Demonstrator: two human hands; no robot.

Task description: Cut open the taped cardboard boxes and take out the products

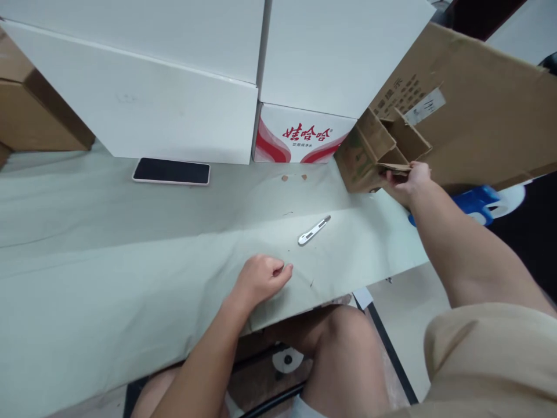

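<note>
My left hand (264, 280) rests on the table near its front edge, curled into a loose fist with the thumb pointing right; nothing shows in it. A white utility knife (314, 230) lies just beyond it, apart from the fingers. At the right, my right hand (409, 181) is closed at the near edge of a small brown cardboard box (357, 159) with cardboard dividers (394, 142) inside. A thin cardboard flap lies against its fingers, and the fingertips are partly hidden in shadow.
White cartons (183, 110) stand stacked along the back, above a carton with red lettering (304, 134). A dark phone (172, 172) lies before them. Two brown scraps sit near the lettered carton. A large cardboard sheet (487, 110) and a blue object (476, 204) are at right.
</note>
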